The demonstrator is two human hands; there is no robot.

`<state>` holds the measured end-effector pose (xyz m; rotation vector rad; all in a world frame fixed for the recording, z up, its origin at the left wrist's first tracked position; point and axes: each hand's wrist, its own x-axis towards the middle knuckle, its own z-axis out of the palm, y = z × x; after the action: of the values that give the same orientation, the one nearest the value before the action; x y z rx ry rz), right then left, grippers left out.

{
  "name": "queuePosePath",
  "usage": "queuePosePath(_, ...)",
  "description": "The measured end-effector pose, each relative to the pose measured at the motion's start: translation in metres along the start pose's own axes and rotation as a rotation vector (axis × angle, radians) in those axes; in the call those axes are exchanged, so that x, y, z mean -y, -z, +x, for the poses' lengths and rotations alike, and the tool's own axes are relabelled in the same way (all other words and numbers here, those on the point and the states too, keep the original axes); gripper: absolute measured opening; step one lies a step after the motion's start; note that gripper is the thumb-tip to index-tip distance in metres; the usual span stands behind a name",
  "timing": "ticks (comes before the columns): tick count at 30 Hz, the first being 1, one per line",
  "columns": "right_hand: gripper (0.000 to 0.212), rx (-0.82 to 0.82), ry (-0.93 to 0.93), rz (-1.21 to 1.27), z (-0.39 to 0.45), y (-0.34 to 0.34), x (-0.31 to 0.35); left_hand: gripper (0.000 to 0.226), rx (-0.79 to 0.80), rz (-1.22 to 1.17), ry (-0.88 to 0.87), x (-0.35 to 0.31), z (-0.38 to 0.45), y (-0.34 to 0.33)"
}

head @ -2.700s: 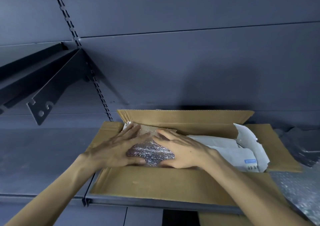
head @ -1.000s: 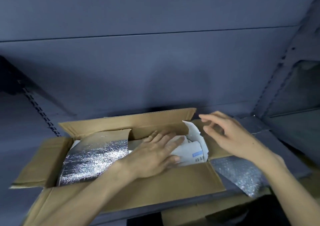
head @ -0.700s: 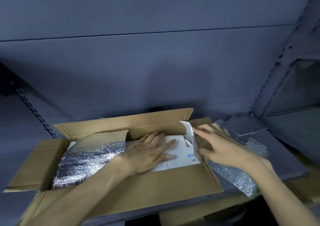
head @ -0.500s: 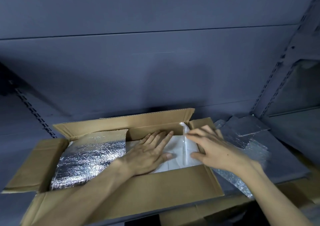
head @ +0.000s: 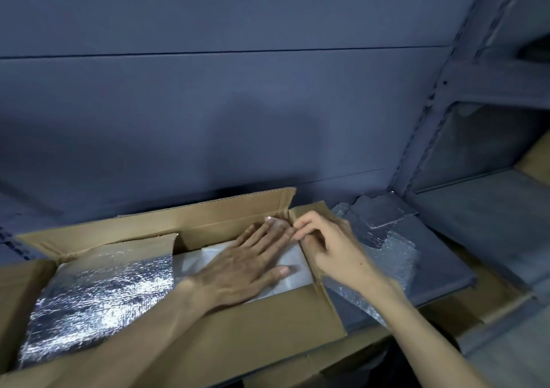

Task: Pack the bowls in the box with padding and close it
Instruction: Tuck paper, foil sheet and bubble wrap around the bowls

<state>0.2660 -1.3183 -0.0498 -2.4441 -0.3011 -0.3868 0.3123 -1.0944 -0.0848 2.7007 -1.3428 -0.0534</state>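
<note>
Shelf (head: pixel 440 271) | box (head: pixel 256 337) open | left hand (head: pixel 241 271) flat on paper (head: pixel 293 258)

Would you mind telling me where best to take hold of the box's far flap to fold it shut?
Probably the free top edge of the far flap, near its middle, reached from above: it stands upright along the cardboard box, and that stretch is clear of both hands.
</note>
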Motion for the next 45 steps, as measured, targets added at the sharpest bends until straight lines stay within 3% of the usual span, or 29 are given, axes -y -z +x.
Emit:
queuePosePath(5, 0.029, -0.334, -0.371, 0.108, -0.005, 0.019, -0.06, 0.064, 0.024, -0.031, 0.006, 0.002, -0.002, -0.008)
queuePosePath(7, 0.023, -0.322, -0.544, 0.005, -0.009, 0.021, -0.092, 0.064, 0.008, -0.017, 0.005, 0.004, -0.001, -0.011)
queuePosePath(11, 0.03, -0.136, -0.809, -0.235, -0.018, 0.011, -0.137, 0.063, -0.009, 0.038, 0.015, 0.011, 0.002, -0.021)
queuePosePath(15, 0.038, -0.319, -1.037, -0.135, -0.002, 0.013, -0.152, 0.061, -0.009, 0.069, 0.035, 0.014, 0.005, -0.028)
queuePosePath(20, 0.078, -0.409, -1.225, -0.203, 0.025, 0.022, -0.164, 0.065, 0.0, 0.064, 0.052, 0.008, 0.005, -0.021)
queuePosePath(23, 0.085, -0.332, -1.265, -0.202, 0.032, 0.022, -0.173, 0.067, 0.01, 0.04, 0.053, 0.004, 0.002, -0.015)
queuePosePath(27, 0.071, -0.283, -1.308, -0.101, 0.033, 0.025, -0.178, 0.068, -0.002, 0.087, 0.046, 0.002, 0.003, -0.013)
queuePosePath(32, 0.025, -0.438, -1.256, -0.002, 0.032, 0.025, -0.178, 0.067, -0.013, 0.084, 0.043, 0.002, 0.002, -0.011)
queuePosePath(38, 0.028, -0.559, -1.211, 0.002, 0.033, 0.022, -0.17, 0.066, -0.002, 0.073, 0.047, 0.002, 0.002, -0.01)
queuePosePath(45, 0.018, -0.744, -1.014, -0.164, 0.024, 0.02, -0.166, 0.066, 0.015, 0.082, 0.056, 0.001, 0.002, -0.008)
